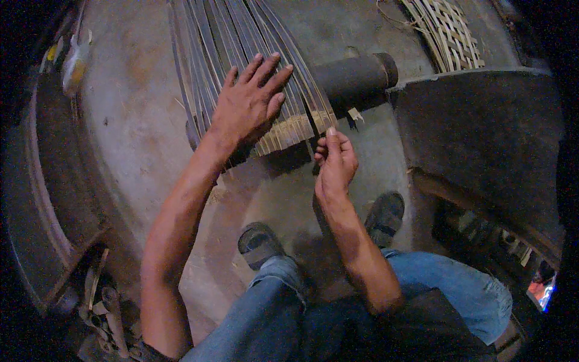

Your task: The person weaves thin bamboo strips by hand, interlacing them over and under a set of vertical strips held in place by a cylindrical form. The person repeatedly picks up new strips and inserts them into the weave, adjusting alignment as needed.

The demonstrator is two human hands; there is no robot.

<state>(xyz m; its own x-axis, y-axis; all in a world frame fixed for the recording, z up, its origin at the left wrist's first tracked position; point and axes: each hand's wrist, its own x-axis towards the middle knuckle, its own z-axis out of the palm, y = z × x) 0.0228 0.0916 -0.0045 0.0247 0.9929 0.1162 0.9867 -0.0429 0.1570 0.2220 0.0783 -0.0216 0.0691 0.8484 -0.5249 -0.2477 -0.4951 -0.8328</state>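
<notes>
Place: a rough craft workshop, likely for basket weaving.
Floor: bare, stained concrete floor with scraps lying about.
Material: long split bamboo strips fanned over the ground.
Product: a partly woven mat at the top edge.
Fixtures: a dark cylinder beside a worn block.
</notes>
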